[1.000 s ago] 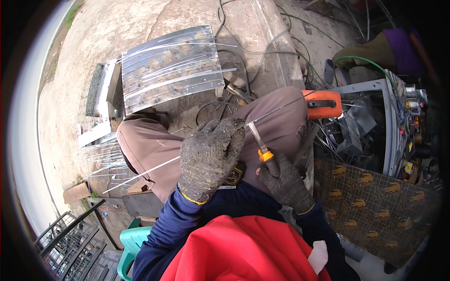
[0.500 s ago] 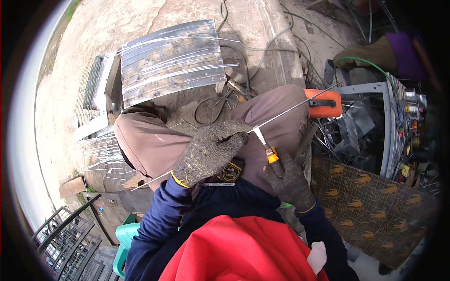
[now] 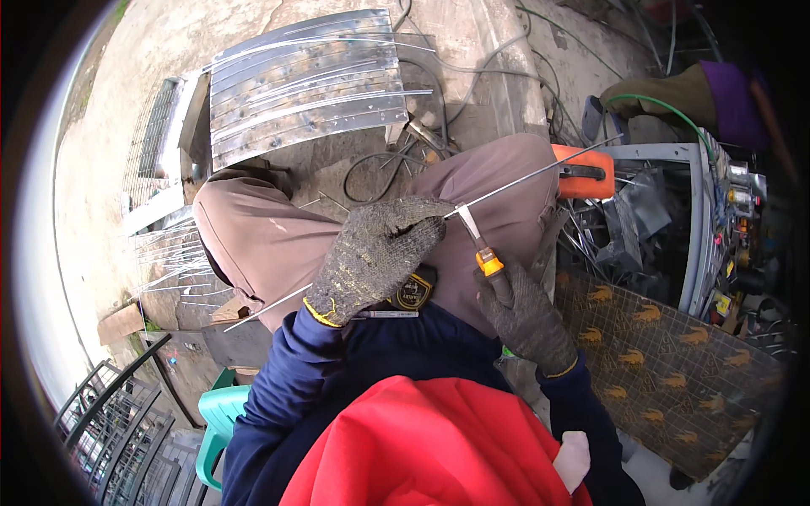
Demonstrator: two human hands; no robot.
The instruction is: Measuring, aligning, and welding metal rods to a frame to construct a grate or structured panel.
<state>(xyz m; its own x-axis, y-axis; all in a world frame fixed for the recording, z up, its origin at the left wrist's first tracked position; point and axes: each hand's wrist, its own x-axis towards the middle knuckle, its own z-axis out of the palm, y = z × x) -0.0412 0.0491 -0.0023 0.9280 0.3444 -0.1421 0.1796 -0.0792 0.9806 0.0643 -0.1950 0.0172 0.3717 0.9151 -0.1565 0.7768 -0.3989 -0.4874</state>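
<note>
A thin metal rod runs slantwise across my lap, from the left thigh to past the right knee. My left hand, in a dark knitted glove, is closed round it. In my right hand, also gloved, is a hand tool with an orange and black handle and a flat pale blade. The blade's far end meets the rod just right of my left fingers. Below the left hand, a black and yellow tape measure lies at my lap, partly hidden. A slim pale pen-like thing is beside it.
Ahead is a slatted metal panel with loose strips on it. A cable coils on the ground. To the right are an orange case, a bin frame of metal scraps and a patterned board. Another person's leg shows far right.
The view has shifted slightly, so the surroundings sit a little higher. Both hands keep their grips, and the blade stays against the rod at nearly the same place.
</note>
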